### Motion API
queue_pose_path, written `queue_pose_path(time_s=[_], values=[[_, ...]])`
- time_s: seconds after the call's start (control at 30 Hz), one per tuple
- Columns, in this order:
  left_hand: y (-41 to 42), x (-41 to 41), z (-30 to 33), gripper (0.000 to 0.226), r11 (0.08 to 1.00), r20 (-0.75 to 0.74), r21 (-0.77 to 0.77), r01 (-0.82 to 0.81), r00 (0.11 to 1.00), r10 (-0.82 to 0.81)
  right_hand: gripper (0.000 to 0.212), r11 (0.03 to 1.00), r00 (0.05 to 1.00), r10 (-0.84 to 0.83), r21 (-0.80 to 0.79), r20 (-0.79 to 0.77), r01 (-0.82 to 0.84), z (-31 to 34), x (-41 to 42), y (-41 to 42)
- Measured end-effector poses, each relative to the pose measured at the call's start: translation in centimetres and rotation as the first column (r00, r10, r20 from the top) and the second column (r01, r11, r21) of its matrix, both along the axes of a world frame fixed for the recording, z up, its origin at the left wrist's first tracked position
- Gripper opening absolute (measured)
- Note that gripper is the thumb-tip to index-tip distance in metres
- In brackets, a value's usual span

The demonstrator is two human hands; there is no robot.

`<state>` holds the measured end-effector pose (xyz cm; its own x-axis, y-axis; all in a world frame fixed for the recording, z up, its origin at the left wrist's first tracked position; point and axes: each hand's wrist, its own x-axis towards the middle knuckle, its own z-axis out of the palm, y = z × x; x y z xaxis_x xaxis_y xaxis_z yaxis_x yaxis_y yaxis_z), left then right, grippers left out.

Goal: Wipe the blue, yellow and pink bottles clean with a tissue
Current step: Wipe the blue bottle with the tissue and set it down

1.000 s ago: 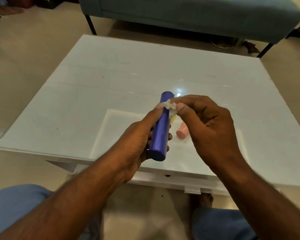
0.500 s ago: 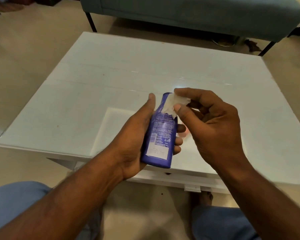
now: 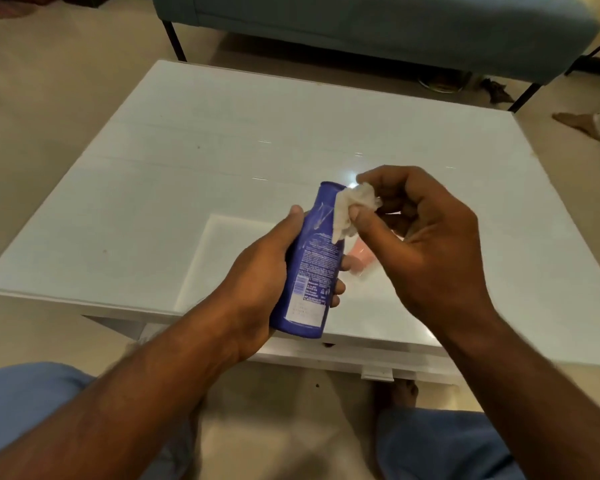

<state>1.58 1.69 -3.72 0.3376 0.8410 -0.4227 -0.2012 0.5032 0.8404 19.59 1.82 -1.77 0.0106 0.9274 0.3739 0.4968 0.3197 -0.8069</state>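
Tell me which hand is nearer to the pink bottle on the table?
Right. The right hand with the tissue is just above the pink bottle; the left hand holds the blue bottle further left.

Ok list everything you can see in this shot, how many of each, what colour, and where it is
blue bottle: one, blue with a white label, held over the table's near edge
tissue: one, white, crumpled against the blue bottle's upper part
pink bottle: one, pink, on the table, mostly hidden behind the hands
table: one, white and glossy, centre
sofa: one, teal with dark legs, beyond the table
another person's foot: one, far right on the floor
left hand: grips the blue bottle
right hand: pinches the tissue
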Motion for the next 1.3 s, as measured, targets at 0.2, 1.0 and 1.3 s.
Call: queue_pose_path(time_s=[0.2,1.0,1.3], values=[[0.5,-0.4,0.2,0.045,0.994,0.141,-0.044,-0.104,0.984,0.109,0.016,0.940,0.936,0.333,0.034,0.116,-0.339,-0.5,-1.7,-1.6],[-0.3,0.3,0.2,0.054,0.997,-0.174,-0.065,0.033,0.984,-0.044,0.015,0.998,0.985,0.021,0.053,0.170,-0.030,0.0,-0.3,-0.6],[-0.2,-0.2,0.6,0.057,0.998,-0.112,-0.059,0.029,0.993,-0.036,0.015,0.994,0.977,0.072,0.065,0.202,-0.087,0.3,-1.3,-1.0]])
